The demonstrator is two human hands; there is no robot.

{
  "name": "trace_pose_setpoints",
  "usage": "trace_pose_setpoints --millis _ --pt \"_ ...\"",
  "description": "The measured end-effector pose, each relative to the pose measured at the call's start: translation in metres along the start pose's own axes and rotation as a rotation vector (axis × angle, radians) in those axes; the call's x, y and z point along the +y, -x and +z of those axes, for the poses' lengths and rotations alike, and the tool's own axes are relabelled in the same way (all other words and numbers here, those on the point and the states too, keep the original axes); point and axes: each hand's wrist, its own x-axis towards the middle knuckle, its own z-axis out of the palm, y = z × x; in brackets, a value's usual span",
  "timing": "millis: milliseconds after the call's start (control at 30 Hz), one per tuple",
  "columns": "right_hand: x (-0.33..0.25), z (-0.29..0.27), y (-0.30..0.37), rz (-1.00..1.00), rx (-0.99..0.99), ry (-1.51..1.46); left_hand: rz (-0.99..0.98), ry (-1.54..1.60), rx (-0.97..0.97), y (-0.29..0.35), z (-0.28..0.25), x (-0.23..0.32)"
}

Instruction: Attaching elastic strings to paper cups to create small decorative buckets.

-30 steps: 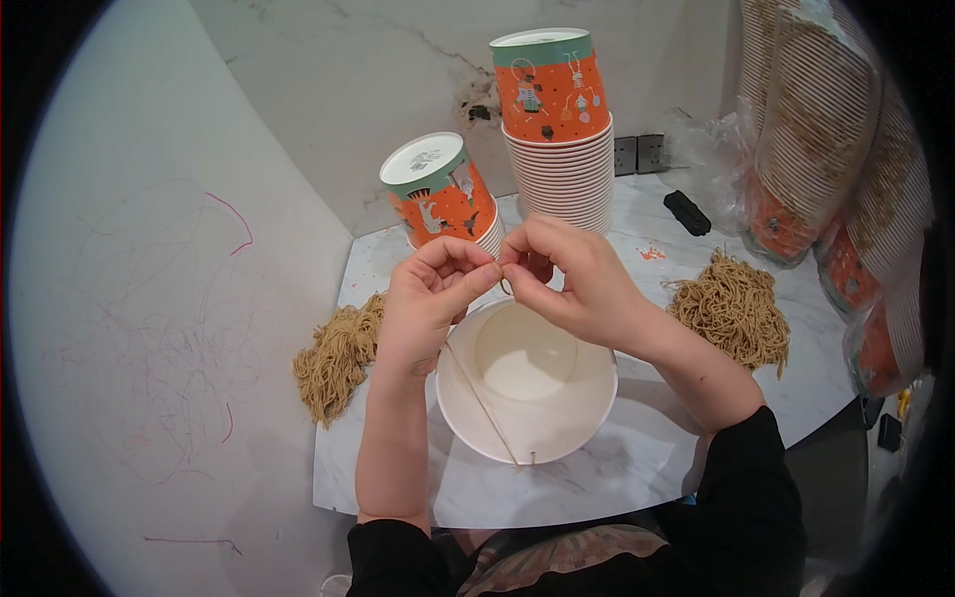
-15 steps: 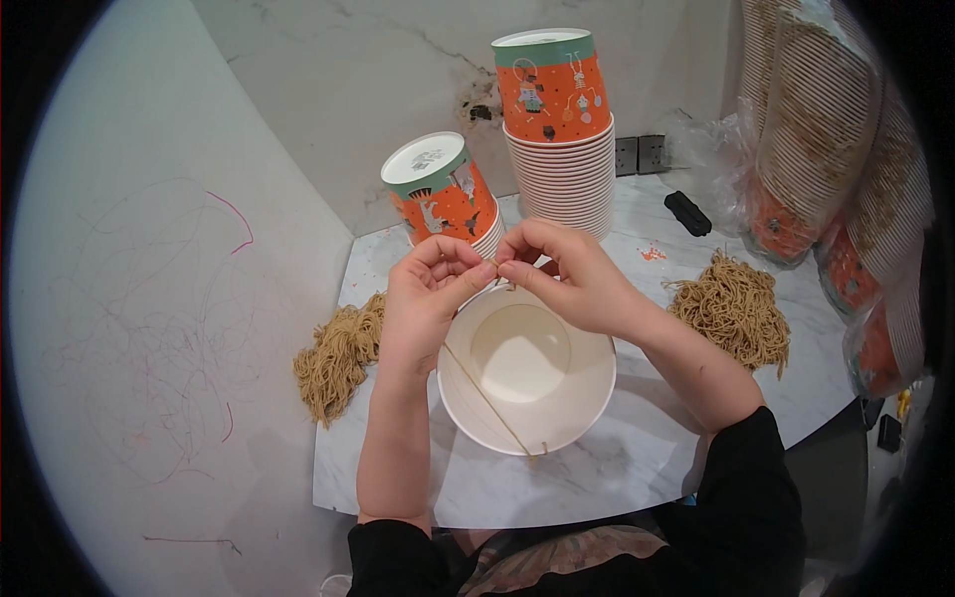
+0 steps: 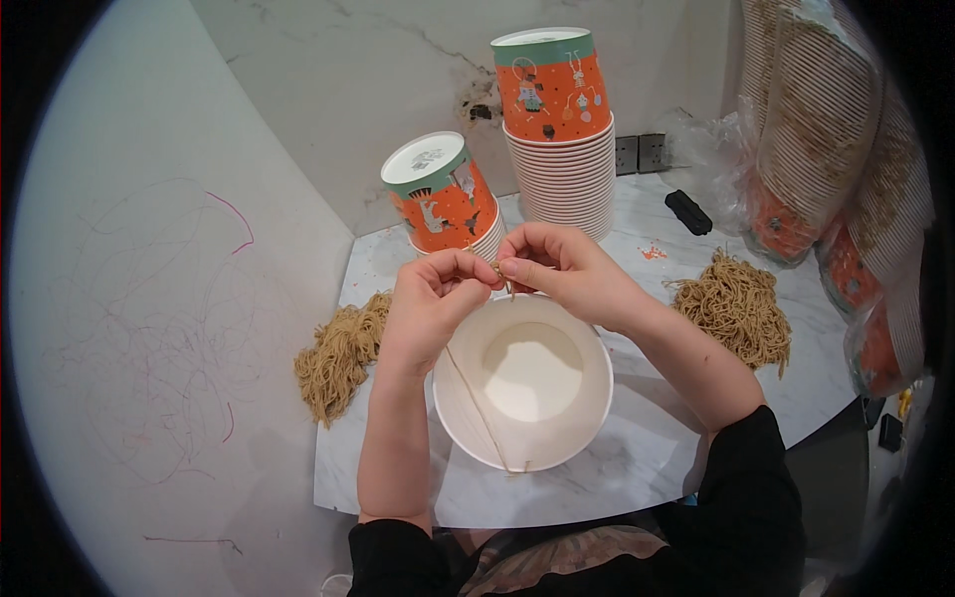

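A white-lined paper bucket [image 3: 582,428] rests on the table in front of me, its open mouth facing up. One tan string [image 3: 472,393] crosses its mouth from the near rim toward the far rim. Above the far rim, my left hand [image 3: 438,298] pinches the string between thumb and fingers. My right hand [image 3: 557,269] pinches it right beside, the fingertips of both hands almost meeting. A short end dangles below the right fingertips. Whether the string is knotted there is too small to tell.
Tan string bundles lie at left [image 3: 338,363] and right [image 3: 734,310]. Behind stand a short stack [image 3: 443,204] and a tall stack [image 3: 557,149] of upside-down orange buckets. A black object [image 3: 687,213] lies near the wall sockets. Bagged bucket stacks [image 3: 811,129] lean at right.
The bucket has tilted and shifted slightly, its near rim now lower in the picture. My hands have come down a little, the left fingers curling closer to the right ones.
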Motion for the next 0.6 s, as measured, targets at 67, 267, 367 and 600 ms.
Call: trace_pose_setpoints --millis 67,267,367,600 --pt "0.0001 0.0015 -0.0002 -0.059 0.003 0.034 0.004 -0.034 0.045 0.0006 0.0006 -0.0001" --pt "0.0018 0.0050 0.0014 -0.148 0.059 0.171 -0.046 -0.002 0.057 -0.0008 -0.0026 0.0028" --pt "0.0009 0.0077 0.0033 -0.172 0.075 0.198 -0.011 -0.056 0.060 -0.0002 -0.0003 0.0023" --pt "0.0031 0.0076 0.0028 -0.166 0.070 0.203 0.038 -0.080 0.039 -0.0007 -0.0028 -0.0018"
